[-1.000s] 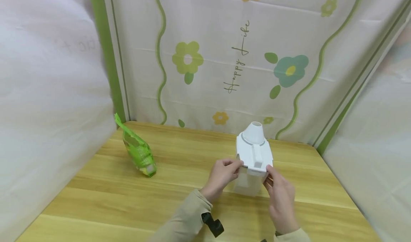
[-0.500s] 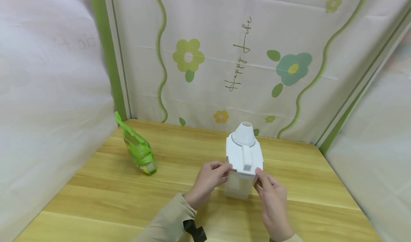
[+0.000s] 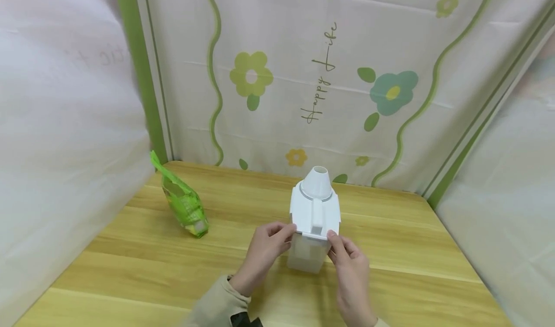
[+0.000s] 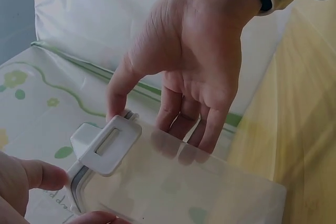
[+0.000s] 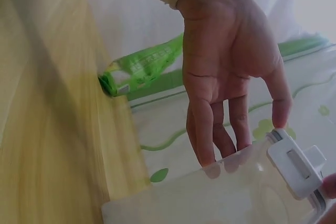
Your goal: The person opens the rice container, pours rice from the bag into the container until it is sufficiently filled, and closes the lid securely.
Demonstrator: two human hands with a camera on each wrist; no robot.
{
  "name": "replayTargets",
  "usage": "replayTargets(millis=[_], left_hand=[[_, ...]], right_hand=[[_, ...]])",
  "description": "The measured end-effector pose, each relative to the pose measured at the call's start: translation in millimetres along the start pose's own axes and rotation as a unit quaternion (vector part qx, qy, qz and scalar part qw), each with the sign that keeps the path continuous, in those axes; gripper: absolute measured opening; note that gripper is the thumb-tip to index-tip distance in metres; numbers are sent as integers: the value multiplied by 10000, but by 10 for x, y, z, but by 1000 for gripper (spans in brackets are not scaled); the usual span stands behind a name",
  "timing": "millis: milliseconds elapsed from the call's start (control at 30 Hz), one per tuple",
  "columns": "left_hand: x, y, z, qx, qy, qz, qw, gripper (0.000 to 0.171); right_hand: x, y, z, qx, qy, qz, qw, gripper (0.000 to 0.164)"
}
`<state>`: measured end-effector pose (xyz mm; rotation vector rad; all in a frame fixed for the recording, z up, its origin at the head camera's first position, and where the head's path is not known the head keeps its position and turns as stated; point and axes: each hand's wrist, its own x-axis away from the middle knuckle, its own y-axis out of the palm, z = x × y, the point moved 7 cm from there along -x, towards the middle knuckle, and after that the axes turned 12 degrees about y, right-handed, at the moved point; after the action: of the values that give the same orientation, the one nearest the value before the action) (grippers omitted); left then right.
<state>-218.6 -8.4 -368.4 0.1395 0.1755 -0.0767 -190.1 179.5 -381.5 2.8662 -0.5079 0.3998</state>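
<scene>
A translucent plastic storage container [image 3: 305, 257] stands upright on the table. Its white lid [image 3: 301, 209] carries a cone-shaped spout [image 3: 316, 185], and a slotted white clip [image 4: 115, 142] sits on the near edge, flush against the wall. My left hand [image 3: 265, 250] holds the lid's near left corner, thumb on top and fingers against the side wall [image 4: 184, 145]. At the opposite corner my right hand [image 3: 352, 274] grips likewise, its thumb [image 5: 281, 111] on the lid's rim. Some of the right fingertips show through the clear wall in the right wrist view.
A crumpled green plastic bag [image 3: 188, 209], with something pale inside, lies toward the table's left back. The wooden table [image 3: 412, 250] is enclosed by a flower-printed curtain [image 3: 277, 110] behind and pale fabric at both sides.
The container has shifted left and slightly toward me, with both hands moving along at its lid corners. The green bag has stayed in place.
</scene>
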Motion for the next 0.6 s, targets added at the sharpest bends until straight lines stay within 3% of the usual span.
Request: replayTargets(millis=[600], left_hand=[[57, -92, 2, -17, 210, 96, 9997, 35]], right_hand=[[11, 71, 29, -11, 5, -72, 10000, 49]])
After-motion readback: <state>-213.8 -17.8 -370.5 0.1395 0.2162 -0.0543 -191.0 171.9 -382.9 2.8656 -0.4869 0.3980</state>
